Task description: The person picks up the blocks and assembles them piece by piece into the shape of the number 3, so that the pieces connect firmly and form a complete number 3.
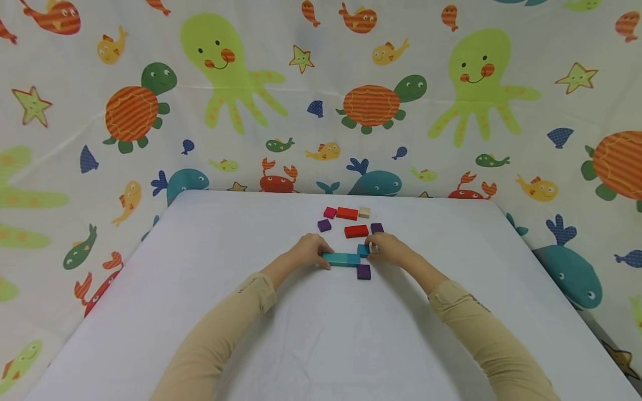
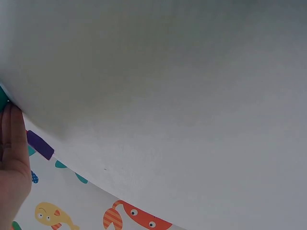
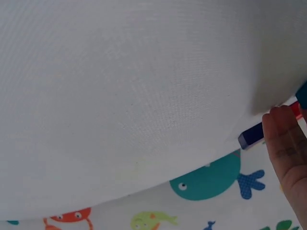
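Note:
In the head view, my left hand [image 1: 309, 249] grips the left end of a long teal block [image 1: 335, 259], thumb in front and fingers behind. A square blue block [image 1: 353, 260] adjoins its right end in line. My right hand [image 1: 387, 248] pinches a darker blue block [image 1: 363, 251] just behind that end. Close in front lies a purple block [image 1: 364, 272]. The left wrist view has the left hand [image 2: 13, 143] at its left edge, beside a bit of teal. In the right wrist view the right hand [image 3: 287, 148] is at the right edge.
Behind the hands lie a red block [image 1: 356, 231], purple blocks [image 1: 324, 225] [image 1: 377, 228], another red block [image 1: 347, 214], a pink block [image 1: 330, 213] and a beige block [image 1: 364, 212]. A white cloth covers the table [image 1: 311, 334]. A sea-animal curtain [image 1: 311, 50] hangs behind it.

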`<state>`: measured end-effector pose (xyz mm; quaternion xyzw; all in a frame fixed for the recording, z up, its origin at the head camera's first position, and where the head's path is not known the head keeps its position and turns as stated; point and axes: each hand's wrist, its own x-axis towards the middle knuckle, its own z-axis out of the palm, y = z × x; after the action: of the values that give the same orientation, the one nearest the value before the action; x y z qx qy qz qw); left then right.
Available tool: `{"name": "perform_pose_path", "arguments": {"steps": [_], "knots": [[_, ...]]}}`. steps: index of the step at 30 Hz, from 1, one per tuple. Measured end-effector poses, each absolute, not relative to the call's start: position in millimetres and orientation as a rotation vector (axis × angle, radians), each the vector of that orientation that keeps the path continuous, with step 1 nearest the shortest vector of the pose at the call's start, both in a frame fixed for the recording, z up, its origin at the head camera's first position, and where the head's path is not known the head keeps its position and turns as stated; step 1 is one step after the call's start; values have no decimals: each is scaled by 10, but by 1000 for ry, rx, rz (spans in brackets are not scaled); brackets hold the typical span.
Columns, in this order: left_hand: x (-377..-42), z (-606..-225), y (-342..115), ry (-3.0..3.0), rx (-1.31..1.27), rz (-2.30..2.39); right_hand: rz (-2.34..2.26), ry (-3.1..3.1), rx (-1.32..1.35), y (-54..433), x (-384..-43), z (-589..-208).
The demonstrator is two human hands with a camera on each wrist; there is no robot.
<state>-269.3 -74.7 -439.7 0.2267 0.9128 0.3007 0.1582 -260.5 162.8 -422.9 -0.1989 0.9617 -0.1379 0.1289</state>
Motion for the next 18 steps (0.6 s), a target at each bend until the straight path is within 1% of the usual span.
{"name": "perform_pose_path", "arguments": {"steps": [4, 9, 14, 18], "knots": [[-2693, -4399, -743, 2612, 658, 858, -468, 2769, -577, 1681, -2629, -4201], [-2694, -4390, -720, 2611, 659, 852, -608, 2827, -531, 1881, -2777, -4136], [-2699, -4380, -729, 2624, 626, 843, -575, 2937, -439, 1980, -3000, -4173], [-2711, -4405, -738, 2609, 633, 845, -542, 2871, -447, 2006, -3100, -4201]]}}
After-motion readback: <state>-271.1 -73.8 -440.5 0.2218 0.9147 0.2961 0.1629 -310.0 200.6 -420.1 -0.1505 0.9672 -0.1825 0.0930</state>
